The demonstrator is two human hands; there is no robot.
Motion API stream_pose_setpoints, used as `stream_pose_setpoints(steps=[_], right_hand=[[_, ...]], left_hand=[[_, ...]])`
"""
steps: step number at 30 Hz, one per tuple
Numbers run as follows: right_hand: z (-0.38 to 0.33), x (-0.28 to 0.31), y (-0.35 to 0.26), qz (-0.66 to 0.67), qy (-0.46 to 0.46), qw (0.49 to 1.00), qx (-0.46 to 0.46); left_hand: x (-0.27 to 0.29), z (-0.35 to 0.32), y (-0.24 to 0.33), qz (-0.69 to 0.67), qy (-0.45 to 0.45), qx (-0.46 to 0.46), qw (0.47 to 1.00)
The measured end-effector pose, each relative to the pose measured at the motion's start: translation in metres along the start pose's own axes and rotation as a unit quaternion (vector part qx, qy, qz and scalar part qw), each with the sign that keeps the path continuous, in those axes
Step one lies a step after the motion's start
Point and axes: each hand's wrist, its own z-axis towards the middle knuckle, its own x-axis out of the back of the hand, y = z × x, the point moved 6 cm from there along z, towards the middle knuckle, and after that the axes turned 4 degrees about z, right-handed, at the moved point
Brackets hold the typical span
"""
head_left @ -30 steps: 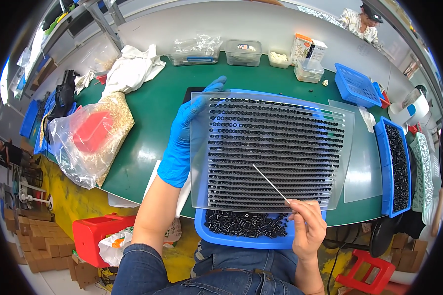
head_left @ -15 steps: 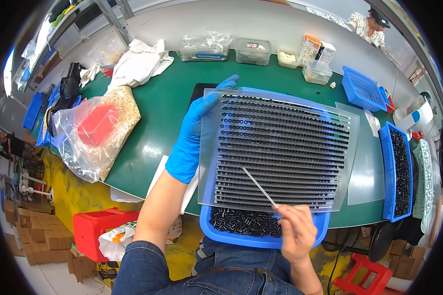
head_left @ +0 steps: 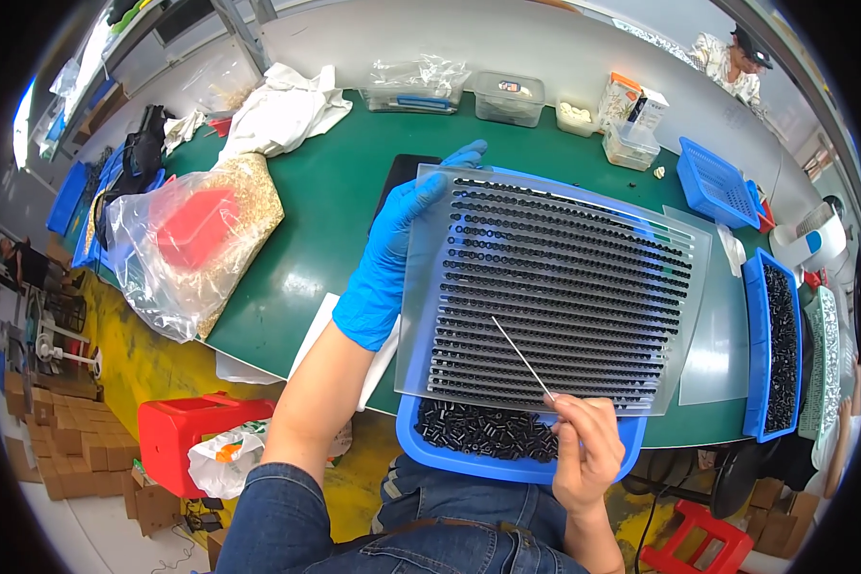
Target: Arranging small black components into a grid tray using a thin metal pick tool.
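Observation:
My left hand (head_left: 385, 263), in a blue glove, grips the left edge of a clear plate (head_left: 417, 330), its fingers behind and its thumb in front. Rows of small black ring-ended parts (head_left: 555, 277) fill the plate's long slots. Between the thumb and fingers of my bare right hand (head_left: 586, 450) is a thin pale stick (head_left: 520, 354), slanting up and left across the lower rows. Whether its tip touches the parts I cannot tell. The plate is held over a blue tray (head_left: 507, 471), where loose black tubular pieces (head_left: 483, 430) show below its lower edge.
On the green table (head_left: 325, 210), a clear bag (head_left: 153, 258) of pale grains with a red scoop lies left. Plastic boxes (head_left: 509, 99) line the back. A blue basket (head_left: 713, 182) and a long blue bin (head_left: 758, 344) of black pieces stand right. Another person (head_left: 727, 72) sits beyond the partition.
The whole view has shifted slightly, so most things appear a little further right. My hands, the plate and the stick keep nearly the same places relative to each other.

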Motion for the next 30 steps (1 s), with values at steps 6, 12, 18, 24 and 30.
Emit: stream_pose_setpoints(steps=[6, 12, 18, 24, 30], right_hand=[[0.000, -0.007, 0.000, -0.021, -0.031, 0.999, 0.021], [0.004, -0.017, -0.003, -0.019, -0.049, 0.998, 0.039], [0.010, -0.020, -0.006, -0.018, -0.042, 0.998, 0.040], [0.014, -0.025, -0.006, -0.015, -0.052, 0.998, 0.044], [0.015, -0.028, -0.005, -0.012, -0.052, 0.998, 0.041]], left_hand=[[0.000, -0.001, 0.001, -0.024, -0.012, -0.004, 1.000], [-0.002, -0.001, 0.002, -0.034, -0.018, 0.005, 0.999], [-0.002, -0.001, 0.002, -0.033, -0.014, 0.009, 0.999], [0.003, 0.000, 0.000, -0.033, -0.012, 0.002, 0.999], [-0.001, -0.002, 0.000, -0.039, -0.017, 0.004, 0.999]])
